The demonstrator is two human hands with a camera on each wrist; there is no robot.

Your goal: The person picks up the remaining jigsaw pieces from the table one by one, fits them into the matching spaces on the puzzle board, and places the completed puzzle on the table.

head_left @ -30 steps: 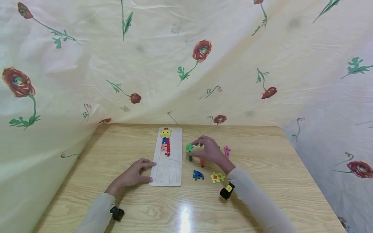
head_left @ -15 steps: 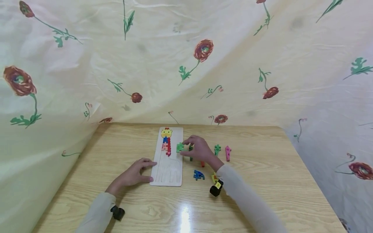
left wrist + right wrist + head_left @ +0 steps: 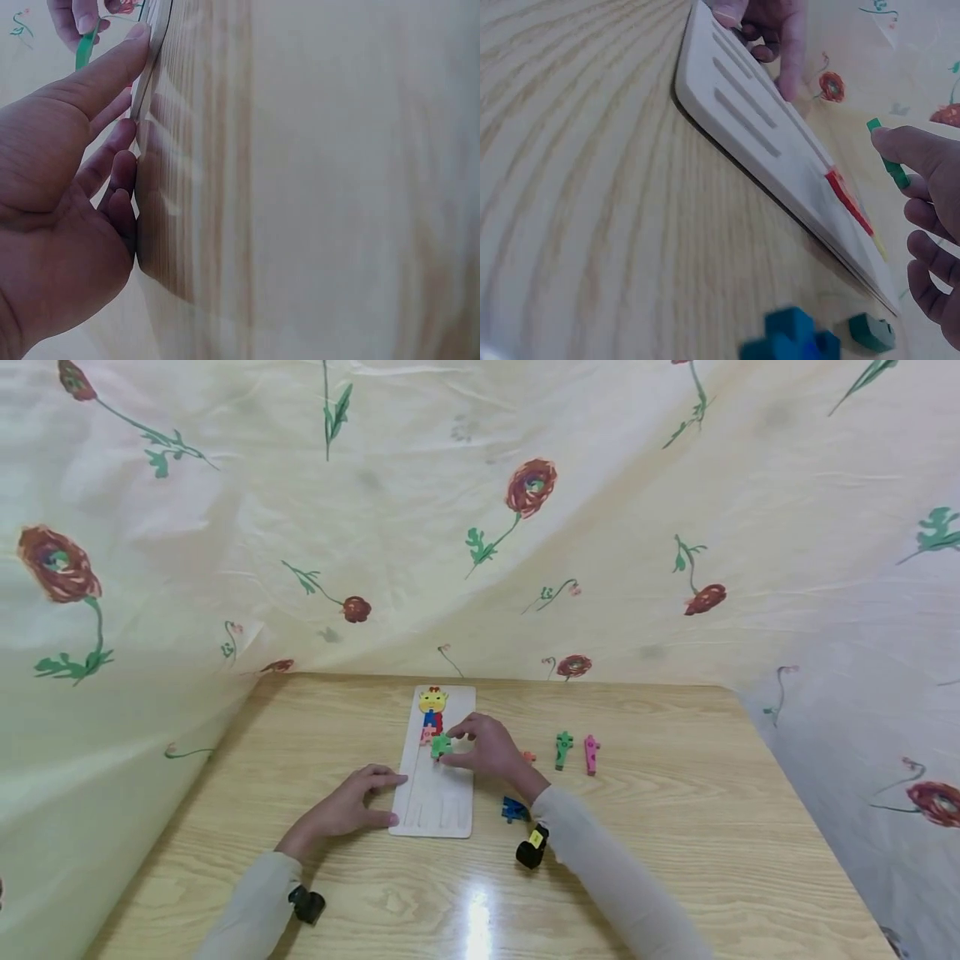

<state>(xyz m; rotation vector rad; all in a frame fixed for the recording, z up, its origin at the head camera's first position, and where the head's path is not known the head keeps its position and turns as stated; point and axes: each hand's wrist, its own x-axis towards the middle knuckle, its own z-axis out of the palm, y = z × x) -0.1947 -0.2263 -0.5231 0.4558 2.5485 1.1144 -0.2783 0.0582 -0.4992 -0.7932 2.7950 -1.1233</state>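
A pale wooden puzzle board lies upright before me, with a yellow giraffe head piece at its top. Below the head sit blue, red and pink neck pieces. My right hand pinches a light green puzzle piece between thumb and fingertips, over the board just under the pink piece. In the right wrist view this green piece is tilted and raised above the board surface. My left hand rests at the board's lower left edge, its thumb and straight forefinger touching the rim.
Right of the board lie a blue piece, a green piece and a pink piece. An orange piece is mostly covered by the right wrist. A dark green piece shows near the board. Flowered cloth hangs behind the table.
My right hand has carried the light green piece left from beside the board to over it, below the neck pieces. The left hand stays at the board's edge.
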